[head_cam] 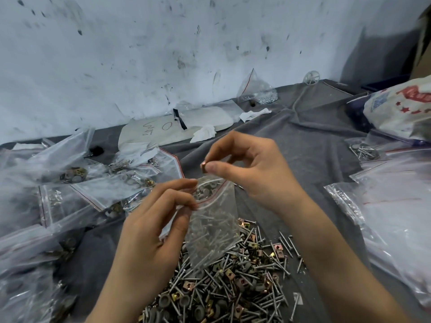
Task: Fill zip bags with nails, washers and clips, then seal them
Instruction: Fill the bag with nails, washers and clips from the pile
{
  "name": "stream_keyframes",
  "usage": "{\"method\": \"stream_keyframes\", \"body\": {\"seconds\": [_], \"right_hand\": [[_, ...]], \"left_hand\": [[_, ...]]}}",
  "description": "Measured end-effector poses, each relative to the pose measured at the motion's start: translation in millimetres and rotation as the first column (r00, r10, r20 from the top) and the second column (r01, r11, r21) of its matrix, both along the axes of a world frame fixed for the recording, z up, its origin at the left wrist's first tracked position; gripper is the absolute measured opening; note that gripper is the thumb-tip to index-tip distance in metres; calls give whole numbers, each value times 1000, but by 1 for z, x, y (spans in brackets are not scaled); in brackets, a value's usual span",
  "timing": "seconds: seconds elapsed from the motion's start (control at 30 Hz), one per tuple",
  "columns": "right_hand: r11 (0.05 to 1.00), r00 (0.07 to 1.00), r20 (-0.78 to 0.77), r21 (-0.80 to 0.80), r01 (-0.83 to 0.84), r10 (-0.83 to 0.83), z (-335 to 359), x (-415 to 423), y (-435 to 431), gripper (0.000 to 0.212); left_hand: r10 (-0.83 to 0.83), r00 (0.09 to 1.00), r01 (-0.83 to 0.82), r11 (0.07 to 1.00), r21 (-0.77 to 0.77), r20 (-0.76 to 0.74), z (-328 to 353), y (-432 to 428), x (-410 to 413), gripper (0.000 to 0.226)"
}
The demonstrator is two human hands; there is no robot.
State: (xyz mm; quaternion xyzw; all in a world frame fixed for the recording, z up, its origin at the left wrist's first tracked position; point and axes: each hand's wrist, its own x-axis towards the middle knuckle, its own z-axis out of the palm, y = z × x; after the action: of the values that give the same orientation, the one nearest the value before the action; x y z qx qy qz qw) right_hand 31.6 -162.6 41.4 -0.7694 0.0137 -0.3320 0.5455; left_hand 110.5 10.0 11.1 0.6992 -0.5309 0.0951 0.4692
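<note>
Grey cloth (303,136) covers the counter, under a stained white wall (140,54). The left hand (149,229) holds a zip bag (212,231) upright, its fingers (173,185) pinching the open rim. The right hand (251,173), just above the opening, pinches a small clip (203,166). The bag contains nails and washers. A loose pile (233,287) of nails, washers and clips lies below it.

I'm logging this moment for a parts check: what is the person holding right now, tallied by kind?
Zip bag, gripped at its mouth by the left hand: 1
Clip, pinched by the right hand: 1
Total: 2
</note>
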Motion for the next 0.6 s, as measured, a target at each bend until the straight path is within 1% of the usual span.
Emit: {"method": "stream_keyframes", "body": {"seconds": [0.1,0.2,0.27,0.33,0.37,0.4,0.47,0.5,0.53,0.6], "right_hand": [[996,996,-86,-87,-35,28,-2,1,2,10],[995,996,-87,-88,-35,28,-3,1,-1,7],[998,997,-61,-44,40,-43,-5,2,-8,4],[987,980,-110,-31,161,-163,-12,6,-22,10],[974,958,-180,-80,213,-224,-19,9,-30,13],[959,920,-282,-166,232,-271,-27,12,-37,14],[924,795,-513,-352,148,-323,-46,21,-47,7],[907,730,-590,-409,98,-345,-58,27,-49,11],[901,688,-633,-428,71,-355,-69,33,-49,15],[911,657,-671,-408,62,-345,-88,43,-44,19]], "left_hand": [[4,1000,-4,1000,-2,13,1,-1,-1,16],[17,1000,-17,1000,-6,19,0,-1,0,16],[25,1000,-25,999,-21,-9,-1,0,2,16],[51,998,-53,998,-36,-37,-2,2,4,18],[68,996,-70,997,-39,-49,-2,3,5,19],[83,995,-85,996,-39,-61,-3,4,6,20],[115,991,-118,992,-38,-73,-2,6,8,20],[132,989,-135,990,-40,-71,-1,7,8,19],[147,987,-150,988,-42,-67,0,7,9,17],[176,983,-178,983,-45,-55,0,8,10,10]]}}
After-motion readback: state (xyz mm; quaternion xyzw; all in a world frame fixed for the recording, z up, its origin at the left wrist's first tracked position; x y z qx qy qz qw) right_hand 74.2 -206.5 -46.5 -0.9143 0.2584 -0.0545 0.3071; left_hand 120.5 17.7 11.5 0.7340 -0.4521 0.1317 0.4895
